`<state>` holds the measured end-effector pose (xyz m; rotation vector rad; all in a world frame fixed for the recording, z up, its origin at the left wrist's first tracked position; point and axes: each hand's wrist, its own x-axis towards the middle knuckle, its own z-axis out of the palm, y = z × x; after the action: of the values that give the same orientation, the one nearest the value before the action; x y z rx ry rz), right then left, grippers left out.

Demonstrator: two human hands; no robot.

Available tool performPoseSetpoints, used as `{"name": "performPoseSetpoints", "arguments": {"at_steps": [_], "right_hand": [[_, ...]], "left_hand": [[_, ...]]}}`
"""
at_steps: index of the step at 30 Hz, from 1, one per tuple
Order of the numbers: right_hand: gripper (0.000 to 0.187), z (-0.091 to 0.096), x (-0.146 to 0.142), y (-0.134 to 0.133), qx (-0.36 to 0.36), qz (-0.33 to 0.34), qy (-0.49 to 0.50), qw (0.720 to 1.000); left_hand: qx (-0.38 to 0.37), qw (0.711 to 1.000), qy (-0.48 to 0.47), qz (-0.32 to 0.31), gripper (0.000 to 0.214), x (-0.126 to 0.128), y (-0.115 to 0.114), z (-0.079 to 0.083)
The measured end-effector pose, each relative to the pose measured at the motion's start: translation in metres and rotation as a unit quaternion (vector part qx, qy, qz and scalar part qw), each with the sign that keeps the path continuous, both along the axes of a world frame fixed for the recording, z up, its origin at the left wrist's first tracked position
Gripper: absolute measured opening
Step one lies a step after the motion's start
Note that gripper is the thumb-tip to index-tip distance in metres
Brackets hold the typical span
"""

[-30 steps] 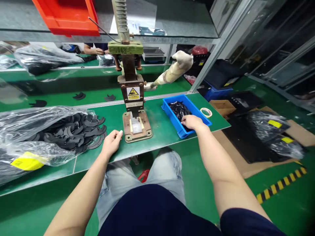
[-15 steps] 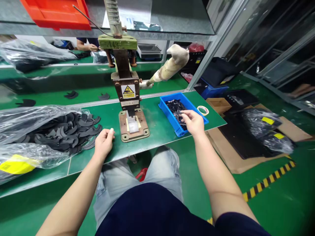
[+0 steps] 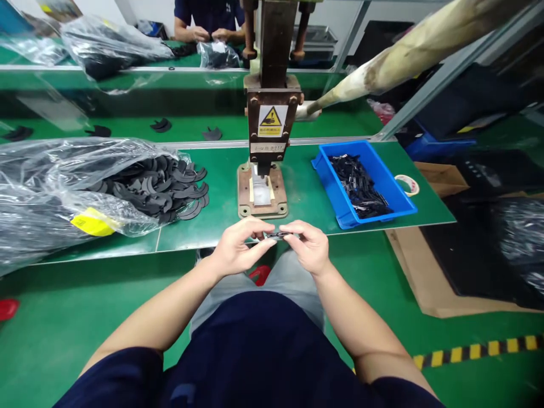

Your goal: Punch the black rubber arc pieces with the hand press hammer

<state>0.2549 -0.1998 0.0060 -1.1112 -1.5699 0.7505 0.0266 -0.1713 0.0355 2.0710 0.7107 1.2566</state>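
Note:
A small, thin black strip (image 3: 277, 235) is pinched between the fingertips of both my hands, just in front of the bench edge. My left hand (image 3: 242, 246) grips its left end and my right hand (image 3: 309, 247) its right end; the fingers hide much of it. Directly beyond them stands a hand press (image 3: 267, 122) with a warning label, a metal base plate (image 3: 244, 195) and a pale fixture (image 3: 262, 195) under its ram. To the right, a blue bin (image 3: 402, 208) holds many similar black pieces (image 3: 359, 184).
Dark curved pieces (image 3: 157, 184) spill from a clear plastic bag (image 3: 55, 181) at the left. A tape roll (image 3: 407, 185) lies beside the bin. The wrapped press lever (image 3: 382, 68) slants across the upper right. A co-worker's hands (image 3: 210, 35) work behind the rail.
My right hand has come from the blue bin to the middle with the black strip. My left hand has moved right from the bench to meet it. The view has shifted.

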Motion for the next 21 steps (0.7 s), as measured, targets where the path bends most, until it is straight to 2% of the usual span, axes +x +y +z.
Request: {"name": "performPoseSetpoints", "arguments": {"at_steps": [4,6,8,10,12,13,15,17,19,21], "right_hand": [[0.021,0.004,-0.005,0.001,-0.007,0.001,-0.032,0.999],[0.021,0.011,0.001,0.006,-0.006,-0.013,-0.054,0.998],[0.033,0.025,0.013,0.018,0.003,-0.048,-0.069,0.996],[0.031,0.05,0.029,0.037,0.04,-0.101,-0.07,0.992],[0.025,0.086,0.044,0.06,0.122,-0.144,-0.057,0.98],[0.036,0.107,0.049,0.072,0.175,-0.147,-0.047,0.972],[0.047,0.152,0.053,0.091,0.26,-0.122,-0.017,0.958],[0.055,0.19,0.047,0.104,0.301,-0.067,0.013,0.951],[0.059,0.215,0.035,0.112,0.314,-0.019,0.017,0.949],[0.052,0.226,0.024,0.117,0.318,-0.006,0.011,0.948]], "left_hand": [[-0.028,0.998,0.047,0.008,0.011,-0.008,0.0,-0.002],[-0.024,0.997,0.063,0.037,0.012,-0.013,0.011,-0.007],[-0.022,0.993,0.07,0.097,0.016,-0.019,0.032,-0.015],[-0.026,0.983,0.08,0.16,0.021,-0.026,0.061,-0.026],[-0.026,0.975,0.109,0.193,0.024,-0.029,0.093,-0.035],[-0.023,0.971,0.129,0.199,0.024,-0.03,0.107,-0.038],[-0.011,0.964,0.178,0.195,0.025,-0.027,0.13,-0.041],[0.002,0.956,0.233,0.179,0.026,-0.022,0.144,-0.041],[0.013,0.946,0.282,0.159,0.028,-0.017,0.151,-0.039],[0.019,0.937,0.318,0.143,0.03,-0.013,0.153,-0.037]]}}
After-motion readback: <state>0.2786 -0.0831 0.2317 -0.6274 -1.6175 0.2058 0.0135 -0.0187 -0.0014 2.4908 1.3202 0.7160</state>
